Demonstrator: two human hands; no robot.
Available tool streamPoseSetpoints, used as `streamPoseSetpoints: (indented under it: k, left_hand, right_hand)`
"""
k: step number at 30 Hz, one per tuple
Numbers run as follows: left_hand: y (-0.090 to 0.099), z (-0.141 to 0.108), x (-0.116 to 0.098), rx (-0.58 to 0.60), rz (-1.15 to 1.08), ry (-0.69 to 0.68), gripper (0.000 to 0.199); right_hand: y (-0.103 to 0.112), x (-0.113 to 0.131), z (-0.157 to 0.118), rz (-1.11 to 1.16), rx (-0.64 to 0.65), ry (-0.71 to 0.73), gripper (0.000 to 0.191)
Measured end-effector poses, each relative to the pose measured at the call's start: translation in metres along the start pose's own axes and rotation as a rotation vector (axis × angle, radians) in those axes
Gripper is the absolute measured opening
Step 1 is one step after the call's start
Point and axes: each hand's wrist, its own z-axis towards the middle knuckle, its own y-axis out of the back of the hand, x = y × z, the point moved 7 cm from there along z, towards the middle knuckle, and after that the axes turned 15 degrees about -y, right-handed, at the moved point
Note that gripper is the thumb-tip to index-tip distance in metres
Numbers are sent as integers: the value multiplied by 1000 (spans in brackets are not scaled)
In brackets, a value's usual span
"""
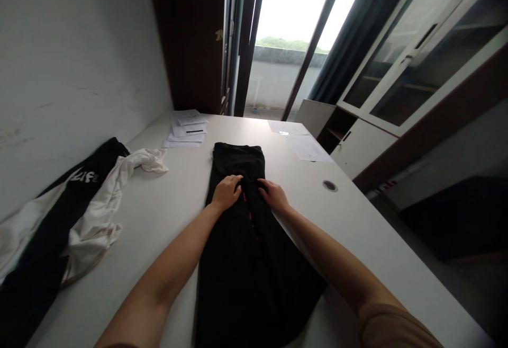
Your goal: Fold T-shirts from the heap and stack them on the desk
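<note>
Tabletop (166, 199), arms (170, 263) (329, 247) outstretched onto garment (232, 263)

Left hand (227, 192) on black garment (238, 279), left of its midline; fingers bent inward, thumb apart below. Right hand (274, 195) level with it, right of the midline, fingers likewise curled. Left forearm (172, 263), right forearm (329, 247) bare, slanting in from garment's either side. Grip unclear.

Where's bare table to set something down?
Around the cable hole, between right papers and right arm; beyond left arm, between black garment and white cloth. Crowded: the middle, left hand and right hand on the garment; the left edge, under clothes.
</note>
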Motion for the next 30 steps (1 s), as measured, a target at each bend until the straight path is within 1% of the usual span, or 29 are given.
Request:
streamPoseSetpoints:
  k: [2, 4, 6, 8, 9, 11, 12, 14, 16, 18, 20, 22, 24, 25, 27, 30]
  left_hand:
    - [6, 1, -27, 24, 11, -74, 33]
    - [1, 0, -70, 132, -21, -212, 28]
    - [-14, -8, -122, 287, -86, -383, 28]
    - [-31, -22, -169, 415, -122, -541, 36]
    - [-39, -28, -186, 458, -114, -589, 42]
    - [-51, -36, -208, 523, -72, -620, 50]
    - [-56, -39, -214, 555, -56, -617, 50]
    - [-59, -42, -222, 615, -53, -619, 41]
    - [-55, -47, -230, 644, -79, -662, 31]
    - [-43, -54, -239, 619, -126, -718, 25]
    - [-25, -66, -247, 566, -196, -766, 23]
    - [-5, -79, -249, 503, -241, -759, 21]
    - [13, -93, -244, 467, -224, -704, 18]
    - [20, -102, -240, 468, -199, -673, 17]
    - [27, -121, -235, 523, -160, -658, 16]
    - [26, -151, -236, 626, -138, -731, 23]
  right_hand:
    - [3, -4, -12, -48, 11, -36, 35]
    - [5, -6, -13, -80, 4, -76, 34]
    - [6, -5, -9, -92, -7, -86, 34]
    - [6, -4, -6, -79, -14, -85, 34]
    - [6, -4, -6, -67, -11, -85, 34]
    - [6, -4, -5, -50, -2, -93, 33]
    - [6, -5, -5, -47, 8, -97, 34]
    - [6, -5, -5, -45, 31, -102, 35]
    - [6, -6, -4, -50, 48, -105, 36]
    - [6, -5, -4, -59, 52, -108, 36]
    - [7, -4, -4, -70, 46, -110, 36]
    - [8, -3, -5, -74, 42, -116, 35]
    - [11, -1, -8, -67, 34, -130, 34]
    - [12, 0, -10, -61, 28, -138, 34]
    - [15, 1, -14, -50, 9, -155, 34]
    - [17, 2, -19, -40, -11, -162, 33]
